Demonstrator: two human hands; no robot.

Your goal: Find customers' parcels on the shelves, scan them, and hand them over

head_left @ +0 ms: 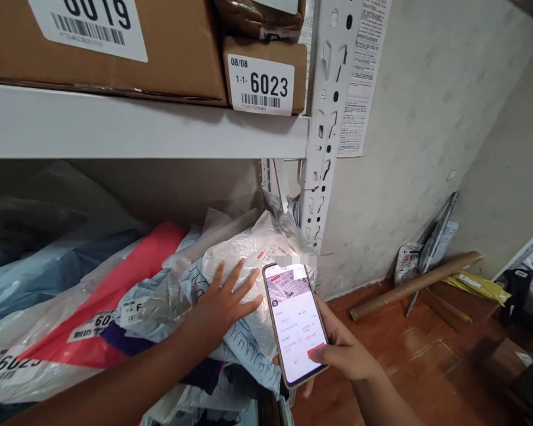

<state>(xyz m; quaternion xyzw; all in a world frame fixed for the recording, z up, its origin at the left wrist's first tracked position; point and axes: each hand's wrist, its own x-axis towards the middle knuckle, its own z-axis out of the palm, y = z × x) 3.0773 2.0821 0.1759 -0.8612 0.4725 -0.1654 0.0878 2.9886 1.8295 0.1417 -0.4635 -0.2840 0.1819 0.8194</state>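
Note:
My right hand (337,349) is wrapped round a smartphone (295,331), its thumb over a red button low on the lit screen. The screen's upper part shows a camera picture of a shipping label. Behind the phone lies a white plastic parcel bag (266,236) with a printed label, partly hidden by the phone. My left hand (222,302) rests with fingers spread on the near side of this bag. Under it are a light-blue printed parcel bag (253,361) and other bags. A pink-red parcel bag (151,260) lies to the left of my left hand.
A white shelf beam (160,127) runs above the bags, carrying cardboard boxes, including a small box (308,77) labelled 6023. The perforated shelf post (324,136) stands at right. On the brown floor lie a long cardboard tube (413,287) and a yellow parcel (479,287) by the wall.

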